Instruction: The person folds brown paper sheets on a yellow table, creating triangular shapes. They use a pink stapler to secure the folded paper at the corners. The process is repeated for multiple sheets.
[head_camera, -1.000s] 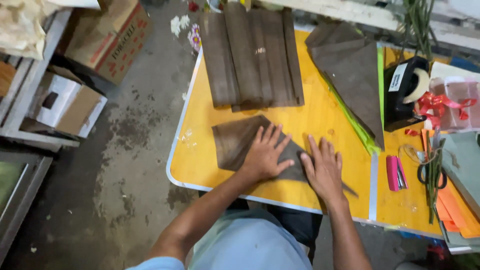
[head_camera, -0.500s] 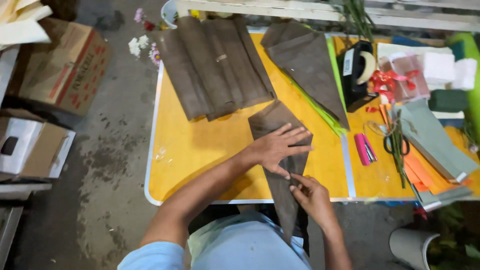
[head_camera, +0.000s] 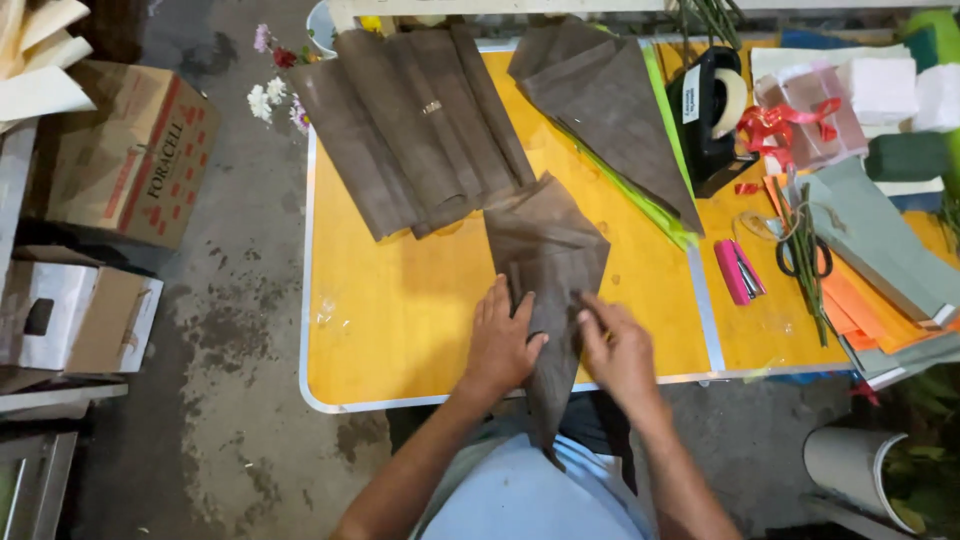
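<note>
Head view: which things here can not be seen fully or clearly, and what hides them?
- Brown wrapping sheet: its narrow lower end hangs past the table edge, and its middle lies under the left hand and right hand.
- Scissors: green stems lie across them.
- White bucket: cut off by the bottom edge.
- Tape dispenser: its label is too small to make out.

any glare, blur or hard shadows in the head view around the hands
Head view: light is even, with soft shadows under the left hand and right hand on the brown paper sheet; mild sheen on the yellow table and its clear tape bits; the right hand's fingers look slightly motion-blurred; edges bow a little.
</note>
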